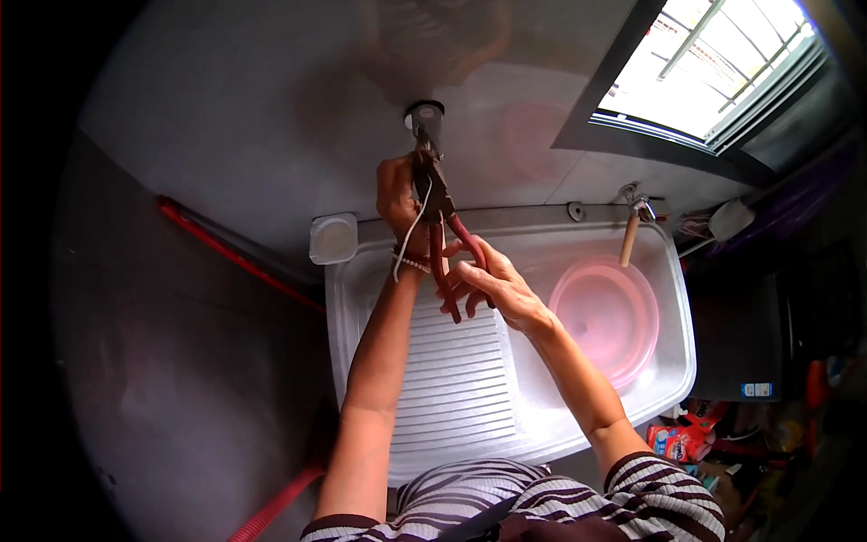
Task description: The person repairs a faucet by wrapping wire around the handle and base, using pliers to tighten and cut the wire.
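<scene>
grey walls close around a white sink [456, 456] where a person stands working with both bare hands. the right hand [497, 285] is curled on the red handles of a pair of pliers [437, 197], its fingers bent and the handles standing a little apart. the left hand [397, 194] is up beside the dark head of the pliers, fingers folded in, though i cannot tell what they pinch. the pliers point up at a round metal fitting [424, 115] on the wall, above the sink's back edge. a thin white wire [416, 228] hangs by the plier head, down past the beaded bracelet [413, 262] on the left wrist. below the hands runs the ribbed washboard [456, 388]. to the right, a pink basin [607, 316] sits in the bowl near the tap [636, 200]; a small white tub [333, 238] stands at the sink's left corner. beyond, a bright window [700, 68] shows bars.
</scene>
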Demonstrator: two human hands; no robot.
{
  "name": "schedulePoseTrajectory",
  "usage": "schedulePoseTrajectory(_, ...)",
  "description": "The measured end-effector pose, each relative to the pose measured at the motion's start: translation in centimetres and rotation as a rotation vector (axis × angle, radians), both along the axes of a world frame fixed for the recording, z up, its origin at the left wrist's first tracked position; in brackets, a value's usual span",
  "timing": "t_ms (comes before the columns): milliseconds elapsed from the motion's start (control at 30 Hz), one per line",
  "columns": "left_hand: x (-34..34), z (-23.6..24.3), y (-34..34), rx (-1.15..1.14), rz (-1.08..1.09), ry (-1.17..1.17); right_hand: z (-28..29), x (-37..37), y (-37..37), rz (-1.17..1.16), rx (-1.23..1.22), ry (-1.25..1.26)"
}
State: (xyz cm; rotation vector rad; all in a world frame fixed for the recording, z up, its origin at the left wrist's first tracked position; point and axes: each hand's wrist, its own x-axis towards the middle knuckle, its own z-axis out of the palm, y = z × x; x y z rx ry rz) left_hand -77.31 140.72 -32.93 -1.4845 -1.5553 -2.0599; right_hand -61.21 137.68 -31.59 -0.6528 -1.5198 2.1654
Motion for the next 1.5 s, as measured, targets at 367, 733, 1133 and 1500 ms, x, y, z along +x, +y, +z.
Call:
schedulePoseTrajectory(367, 0.0, -0.1, 0.6, 0.104, 0.012, 0.048, -1.9, 2.4, 2.6, 0.155, -0.328, 0.295)
schedulePoseTrajectory(733, 0.0, 0.4, 0.5, 0.070, 0.127, 0.142, -12.2, 10.5, -10.4, 0.397, -0.221, -0.489)
schedulePoseTrajectory(1133, 0.5, 0.8, 0.7, 0.051, 0.092, 0.055, -17.2, 8.9, -18.6, 0.182, 0.698, -0.734)
schedulePoseTrajectory(1500, 0.6, 0.6, 1.1, 0.080, 0.091, 0.045, -18.2, 9.5, -16.3, -0.014, 0.962, -0.655)
